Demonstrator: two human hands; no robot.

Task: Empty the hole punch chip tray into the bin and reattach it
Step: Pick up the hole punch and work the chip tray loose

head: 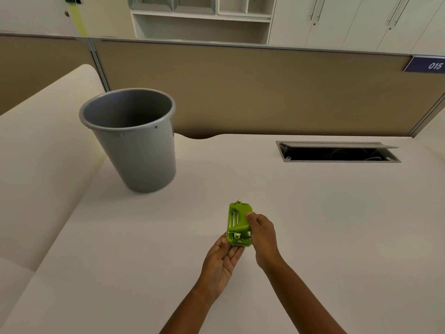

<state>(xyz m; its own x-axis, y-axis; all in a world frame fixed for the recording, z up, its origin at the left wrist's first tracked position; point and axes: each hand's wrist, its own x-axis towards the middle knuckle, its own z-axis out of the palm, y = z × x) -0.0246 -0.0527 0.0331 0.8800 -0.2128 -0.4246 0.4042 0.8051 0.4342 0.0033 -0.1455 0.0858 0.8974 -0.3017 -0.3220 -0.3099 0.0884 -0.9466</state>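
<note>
Plain cream table (313, 225), L-shaped with a wing running off to the left. Only one thing is standing on it — a grey bin (134, 145) up at about 10 o'clock. At 2 o'clock there's a cable hatch (337, 151) — lid propped open, dark inside.
</note>
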